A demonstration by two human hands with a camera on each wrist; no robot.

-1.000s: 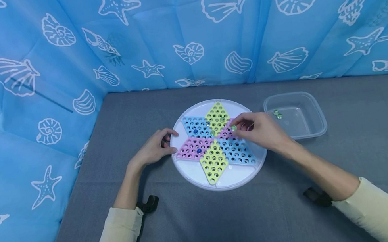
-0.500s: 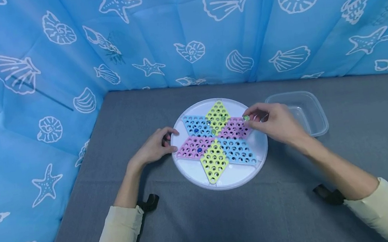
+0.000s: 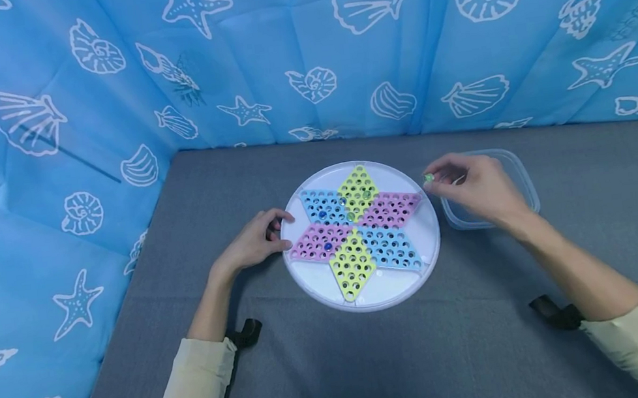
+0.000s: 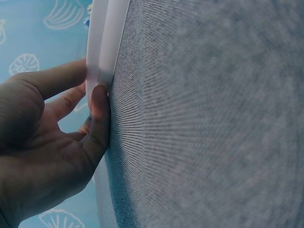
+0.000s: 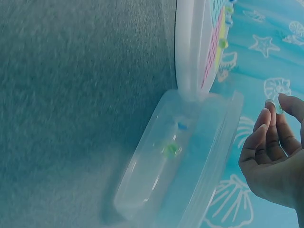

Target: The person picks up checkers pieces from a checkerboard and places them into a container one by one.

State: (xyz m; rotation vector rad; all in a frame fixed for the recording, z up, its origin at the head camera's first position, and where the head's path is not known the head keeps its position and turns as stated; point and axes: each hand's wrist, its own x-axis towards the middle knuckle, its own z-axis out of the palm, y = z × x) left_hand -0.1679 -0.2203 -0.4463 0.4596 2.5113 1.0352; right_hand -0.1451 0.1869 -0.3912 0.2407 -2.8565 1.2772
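A round white Chinese checkers board (image 3: pixel 420 233) carries a star of yellow, pink and blue perforated sections. My left hand (image 3: pixel 249 240) holds the board's left rim between thumb and fingers; the left wrist view shows a finger (image 4: pixel 99 102) against its side. Thumb and fingertips of my right hand (image 3: pixel 479 184) pinch a small green marble (image 3: pixel 429 178), held in the air just past the board's right edge. That hand partly covers a clear plastic container (image 3: pixel 520 179). Inside the container, the right wrist view shows a green marble (image 5: pixel 171 149) and a small blue piece (image 5: pixel 182 126).
Several marbles sit in the board's holes, among them a blue marble (image 3: pixel 328 246) on the left pink section and a green marble (image 3: pixel 367 195) on the far yellow one. Grey cloth (image 3: pixel 385 362) covers the table. A blue shell-print curtain (image 3: pixel 254 42) hangs behind.
My right hand has moved right, from over the board's pink section to the container, still pinching the green marble. The left hand stays at the rim.
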